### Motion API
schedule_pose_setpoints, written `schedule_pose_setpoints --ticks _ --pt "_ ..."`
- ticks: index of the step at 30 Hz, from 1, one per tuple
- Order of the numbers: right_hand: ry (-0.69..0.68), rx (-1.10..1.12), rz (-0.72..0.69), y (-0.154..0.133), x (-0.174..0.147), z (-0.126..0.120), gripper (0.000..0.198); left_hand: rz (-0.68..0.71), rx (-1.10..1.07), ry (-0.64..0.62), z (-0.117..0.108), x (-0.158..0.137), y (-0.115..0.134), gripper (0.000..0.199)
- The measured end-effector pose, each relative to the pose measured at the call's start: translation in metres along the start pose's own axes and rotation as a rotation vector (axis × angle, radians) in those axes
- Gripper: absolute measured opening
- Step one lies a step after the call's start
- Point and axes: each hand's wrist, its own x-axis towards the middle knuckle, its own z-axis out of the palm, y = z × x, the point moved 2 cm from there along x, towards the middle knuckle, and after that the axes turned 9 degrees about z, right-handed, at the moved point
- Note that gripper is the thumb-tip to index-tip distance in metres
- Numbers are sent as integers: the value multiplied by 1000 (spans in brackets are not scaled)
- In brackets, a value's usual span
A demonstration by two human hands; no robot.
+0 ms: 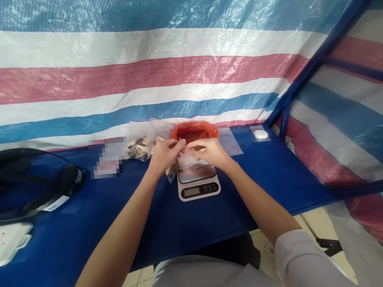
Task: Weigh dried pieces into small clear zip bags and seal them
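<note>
We note the small, thin, clear plastic bag (186,161) over the far part of the shiny, silver weighing plate (197,175) of a white, round-cornered digital scale (200,195). Whether it touches the plate, we cannot tell. Our left hand (166,154) pinches the bag's upper edge between thumb and forefinger; our right hand (211,151) pinches it likewise from the other side, probably to keep the film spread and steady between us. The scale's display and buttons face us, presumably for easy reading; its figures are illegible. Behind our hands stands an open, orange-red plastic bag (195,126), mouth up, apparently for easy reach. To the left we record clear plastic bags of tan pieces (140,148); to the right, a flat, clear plastic sleeve (231,142). All sit on a blue tabletop (248,187).
</note>
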Motion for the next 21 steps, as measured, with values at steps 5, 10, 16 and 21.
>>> schedule_pose_setpoints --ticks 5,10,16,21 --pt "-71 128 150 3 8 -5 27 -53 -187 -40 -1 8 -10 31" --pt "-118 67 235 -2 20 -11 23 -43 -239 -62 -1 14 -18 34" --pt "-227 -17 233 -7 31 -14 15 -56 -248 -71 -1 18 -20 35" --pt "-257 31 259 -5 35 -16 11 -90 -242 -134 -4 17 -22 32"
